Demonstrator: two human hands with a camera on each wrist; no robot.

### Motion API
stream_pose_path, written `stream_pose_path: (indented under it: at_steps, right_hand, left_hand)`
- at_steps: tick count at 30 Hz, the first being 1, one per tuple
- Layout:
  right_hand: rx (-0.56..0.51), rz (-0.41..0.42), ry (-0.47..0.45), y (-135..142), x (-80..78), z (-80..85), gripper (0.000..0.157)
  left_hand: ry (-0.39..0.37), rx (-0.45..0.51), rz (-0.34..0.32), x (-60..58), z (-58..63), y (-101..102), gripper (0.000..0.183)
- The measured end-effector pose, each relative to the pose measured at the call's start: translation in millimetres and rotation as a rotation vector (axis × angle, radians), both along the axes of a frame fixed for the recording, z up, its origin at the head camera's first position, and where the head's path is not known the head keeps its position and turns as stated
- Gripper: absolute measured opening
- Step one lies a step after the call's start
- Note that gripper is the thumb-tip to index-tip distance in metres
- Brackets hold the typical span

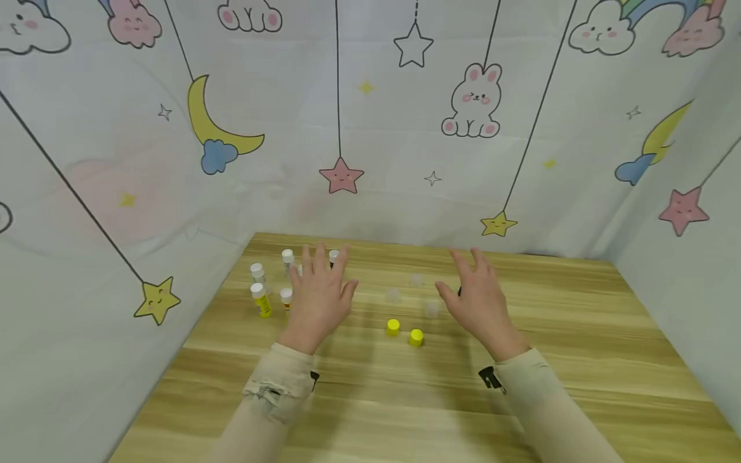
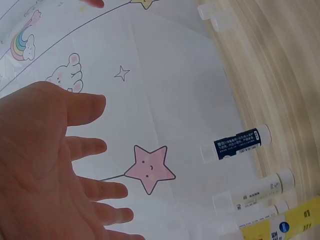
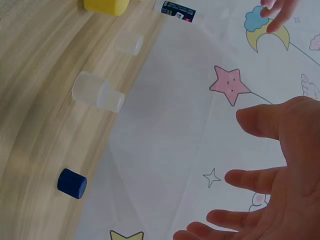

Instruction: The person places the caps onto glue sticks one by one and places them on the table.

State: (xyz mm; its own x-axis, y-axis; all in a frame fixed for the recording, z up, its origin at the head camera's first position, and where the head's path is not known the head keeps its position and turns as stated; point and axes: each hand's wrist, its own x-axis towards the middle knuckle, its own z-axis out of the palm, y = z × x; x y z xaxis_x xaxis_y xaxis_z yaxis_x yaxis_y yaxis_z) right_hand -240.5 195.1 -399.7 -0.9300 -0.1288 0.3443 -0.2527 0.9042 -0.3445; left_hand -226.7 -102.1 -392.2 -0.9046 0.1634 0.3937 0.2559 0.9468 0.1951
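Observation:
My left hand (image 1: 318,299) hovers with spread fingers over the left part of the table, overlapping a group of small bottles in the head view. Among them are a yellow-labelled bottle (image 1: 262,305) and a navy-labelled bottle (image 2: 237,144), each upright. My right hand (image 1: 479,305) is held up the same way on the other side, holding nothing. A dark blue cap (image 3: 72,183) stands below it, mostly hidden by the hand in the head view. Between the hands sit two yellow caps (image 1: 393,327) and several translucent caps (image 1: 432,309).
The wooden table (image 1: 359,418) meets a white cloth backdrop (image 1: 393,212) printed with stars, moons and rabbits at its back and sides. A white-labelled bottle (image 2: 255,192) stands beside the navy-labelled one.

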Motion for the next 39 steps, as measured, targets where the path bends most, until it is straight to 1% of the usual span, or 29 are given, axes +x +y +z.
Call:
stream_pose_path:
  at_steps: [3,7,13,16,18,22,24,29,34,39]
  right_hand:
    - [-0.044,-0.002,0.002,-1.9,2.0,0.1,0.066]
    - [-0.068,0.013,-0.004,-5.3,4.0,-1.4,0.061]
    - [-0.035,0.061,-0.029,-11.3,5.0,-7.8,0.056]
    - [-0.021,0.083,-0.033,-14.4,6.3,-12.3,0.053]
    - [-0.018,0.092,-0.04,-16.1,7.4,-15.2,0.052]
    - [-0.006,0.108,-0.067,-19.2,10.2,-19.9,0.05]
    - [-0.005,0.119,-0.091,-21.1,12.4,-21.2,0.049]
    - [-0.001,0.142,-0.156,-28.5,17.8,-23.9,0.044]
    - [0.013,0.158,-0.171,-35.1,22.1,-29.0,0.039]
    - [0.023,0.179,-0.185,-41.7,24.8,-35.5,0.038]
  left_hand:
    - [0.035,-0.015,0.006,0.5,-0.2,-7.0,0.064]
    - [0.057,0.006,0.007,1.0,-1.6,-17.6,0.064]
    - [0.054,0.143,-0.036,0.2,-5.1,-32.5,0.063]
    - [0.068,0.191,-0.041,-0.8,-6.9,-38.7,0.063]
    - [0.071,0.222,-0.037,0.8,-6.5,-41.9,0.062]
    - [0.067,0.286,-0.014,5.4,-6.8,-48.1,0.06]
    - [0.067,0.316,-0.003,6.6,-9.1,-51.2,0.058]
    - [0.09,0.37,0.041,5.3,-21.4,-60.7,0.055]
    - [0.109,0.405,0.08,4.5,-30.4,-68.3,0.054]
    - [0.077,0.446,0.146,6.1,-36.0,-73.6,0.054]
